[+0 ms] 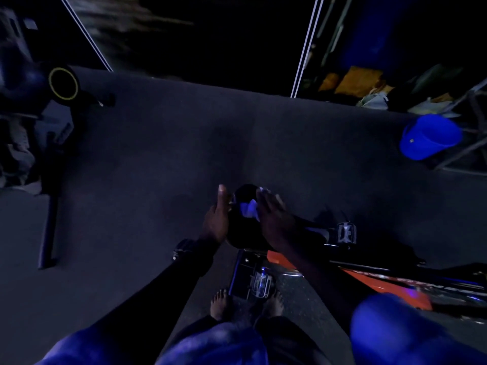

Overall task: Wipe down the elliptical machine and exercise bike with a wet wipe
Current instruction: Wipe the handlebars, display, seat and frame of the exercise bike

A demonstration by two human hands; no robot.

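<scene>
The scene is very dark. The exercise bike's black saddle [243,196] sits straight below me, with its orange frame [369,281] and two metal pedals [347,233] running to the right. My left hand [217,219] rests against the saddle's left side, thumb up. My right hand [274,219] presses a pale wet wipe [250,208] onto the top of the saddle. The elliptical machine [39,85], dark with a yellow ring on its housing, stands at the far left.
A blue bucket [429,137] lies tilted by a metal stand at the right. Yellow cloths and clutter [358,81] fill the back right. Dark carpet [163,143] spreads between the machines. My bare feet [221,304] stand by the near pedal.
</scene>
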